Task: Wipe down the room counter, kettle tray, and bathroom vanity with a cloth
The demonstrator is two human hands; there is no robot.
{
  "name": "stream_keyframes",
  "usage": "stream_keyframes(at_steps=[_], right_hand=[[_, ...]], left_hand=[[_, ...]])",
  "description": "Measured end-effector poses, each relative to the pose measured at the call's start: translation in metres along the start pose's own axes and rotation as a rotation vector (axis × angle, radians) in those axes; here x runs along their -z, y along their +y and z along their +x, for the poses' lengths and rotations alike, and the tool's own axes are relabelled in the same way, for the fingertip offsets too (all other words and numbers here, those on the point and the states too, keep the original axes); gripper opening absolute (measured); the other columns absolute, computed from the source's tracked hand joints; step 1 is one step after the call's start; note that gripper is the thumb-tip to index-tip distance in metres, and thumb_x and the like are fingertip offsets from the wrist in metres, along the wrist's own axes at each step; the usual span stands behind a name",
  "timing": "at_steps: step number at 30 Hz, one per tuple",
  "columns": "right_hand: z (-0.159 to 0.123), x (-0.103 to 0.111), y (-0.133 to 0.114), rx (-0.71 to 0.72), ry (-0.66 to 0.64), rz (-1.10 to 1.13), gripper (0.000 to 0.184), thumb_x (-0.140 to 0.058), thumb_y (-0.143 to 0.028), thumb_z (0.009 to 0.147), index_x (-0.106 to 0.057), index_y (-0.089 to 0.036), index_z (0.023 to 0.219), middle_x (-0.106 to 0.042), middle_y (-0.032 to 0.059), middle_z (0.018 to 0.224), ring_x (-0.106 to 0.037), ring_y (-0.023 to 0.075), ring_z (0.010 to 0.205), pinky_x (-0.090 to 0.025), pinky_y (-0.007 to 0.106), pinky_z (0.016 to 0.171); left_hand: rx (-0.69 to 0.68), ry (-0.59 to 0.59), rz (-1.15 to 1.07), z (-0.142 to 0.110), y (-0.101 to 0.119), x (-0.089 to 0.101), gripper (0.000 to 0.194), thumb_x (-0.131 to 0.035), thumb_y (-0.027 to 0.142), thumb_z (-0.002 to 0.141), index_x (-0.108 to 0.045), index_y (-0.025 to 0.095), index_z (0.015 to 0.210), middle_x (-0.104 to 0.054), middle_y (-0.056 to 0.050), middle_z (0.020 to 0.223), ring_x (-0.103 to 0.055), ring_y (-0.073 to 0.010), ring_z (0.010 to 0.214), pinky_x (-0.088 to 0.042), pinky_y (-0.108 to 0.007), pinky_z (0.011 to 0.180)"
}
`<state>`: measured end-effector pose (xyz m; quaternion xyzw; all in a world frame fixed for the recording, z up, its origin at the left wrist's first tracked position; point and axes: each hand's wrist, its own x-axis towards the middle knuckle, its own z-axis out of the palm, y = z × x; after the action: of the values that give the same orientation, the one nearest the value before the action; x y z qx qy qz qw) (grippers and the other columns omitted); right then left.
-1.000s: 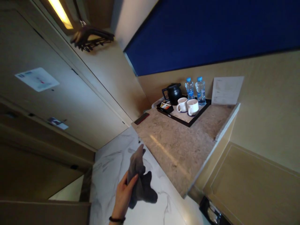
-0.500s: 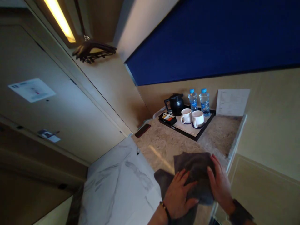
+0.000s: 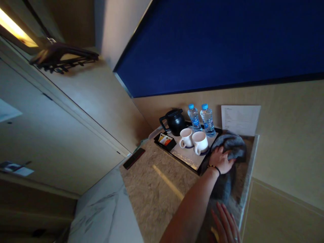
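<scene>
My left hand (image 3: 221,160), a dark bracelet on its wrist, reaches across the marble counter (image 3: 157,189) and presses a grey cloth (image 3: 233,144) onto the far right corner, fingers curled into it. The cloth lies just right of the black tray (image 3: 188,158) and trails back toward me. My right hand (image 3: 226,226) lies flat on the counter's near right edge, fingers stretched out, holding nothing.
On the tray stand a black kettle (image 3: 175,120), two white cups (image 3: 199,142), two water bottles (image 3: 207,118) and a small sachet box (image 3: 165,140). A printed card (image 3: 240,118) leans on the wall. A dark flat device (image 3: 134,158) lies at the counter's left edge. Hangers (image 3: 63,57) hang upper left.
My left hand has pushed the cloth from the near part of the counter to the far right corner beside the tray. My right hand came off the cloth and lies on the counter.
</scene>
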<state>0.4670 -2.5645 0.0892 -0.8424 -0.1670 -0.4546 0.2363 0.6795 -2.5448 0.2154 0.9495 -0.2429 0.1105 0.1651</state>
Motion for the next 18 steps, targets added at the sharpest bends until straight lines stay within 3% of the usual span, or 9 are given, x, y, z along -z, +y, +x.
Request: stream_keyframes(at_steps=[4, 8, 10, 12, 14, 18], right_hand=[[0.005, 0.01, -0.007, -0.017, -0.036, -0.001, 0.046, -0.041, -0.024, 0.093, -0.042, -0.018, 0.138, -0.056, 0.0175, 0.126, -0.052, 0.038, 0.12, -0.048, 0.056, 0.088], [0.015, 0.018, 0.003, 0.184, -0.03, -0.064, 0.031, -0.043, -0.019, 0.089, -0.053, -0.008, 0.117, -0.053, 0.0241, 0.123, -0.047, 0.0418, 0.12, -0.05, 0.053, 0.08], [0.022, 0.021, 0.004, 0.209, -0.013, -0.034, 0.031, -0.041, -0.017, 0.091, -0.054, -0.005, 0.116, -0.052, 0.0253, 0.124, -0.046, 0.0416, 0.119, -0.05, 0.052, 0.078], [0.027, 0.026, -0.001, 0.127, -0.006, 0.075, 0.03, -0.039, -0.017, 0.094, -0.054, -0.004, 0.117, -0.052, 0.024, 0.125, -0.045, 0.0409, 0.121, -0.049, 0.054, 0.082], [0.029, 0.032, -0.009, 0.049, -0.002, 0.163, 0.029, -0.038, -0.02, 0.098, -0.054, -0.006, 0.118, -0.052, 0.022, 0.125, -0.045, 0.0404, 0.122, -0.047, 0.055, 0.087], [0.023, 0.045, -0.014, 0.044, -0.017, 0.191, 0.033, -0.034, -0.03, 0.103, -0.052, -0.007, 0.119, -0.055, 0.0184, 0.12, -0.053, 0.0311, 0.111, -0.049, 0.045, 0.086]], left_hand=[[0.022, 0.007, 0.015, 0.025, 0.004, -0.006, 0.046, -0.05, 0.048, 0.093, -0.059, 0.021, 0.128, -0.053, -0.013, 0.126, -0.048, -0.0299, 0.121, -0.045, -0.046, 0.104], [0.028, 0.015, 0.019, 0.002, 0.016, -0.002, 0.046, -0.05, 0.05, 0.092, -0.061, 0.021, 0.126, -0.055, -0.014, 0.124, -0.049, -0.0322, 0.12, -0.046, -0.05, 0.101], [-0.016, 0.005, 0.013, -0.028, 0.02, 0.002, 0.048, -0.049, 0.051, 0.092, -0.06, 0.021, 0.127, -0.055, -0.013, 0.126, -0.046, -0.0321, 0.124, -0.044, -0.048, 0.104], [-0.068, -0.019, 0.006, -0.068, 0.02, 0.009, 0.05, -0.052, 0.051, 0.09, -0.059, 0.022, 0.129, -0.054, -0.012, 0.13, -0.043, -0.0315, 0.129, -0.041, -0.045, 0.109], [-0.11, -0.06, 0.003, -0.117, 0.014, 0.02, 0.053, -0.056, 0.051, 0.087, -0.058, 0.023, 0.132, -0.053, -0.011, 0.134, -0.042, -0.0308, 0.131, -0.039, -0.042, 0.112], [-0.071, -0.114, -0.067, -0.225, -0.015, 0.053, 0.056, -0.057, 0.054, 0.086, -0.054, 0.029, 0.136, -0.047, -0.008, 0.144, -0.038, -0.0293, 0.137, -0.036, -0.044, 0.115]])
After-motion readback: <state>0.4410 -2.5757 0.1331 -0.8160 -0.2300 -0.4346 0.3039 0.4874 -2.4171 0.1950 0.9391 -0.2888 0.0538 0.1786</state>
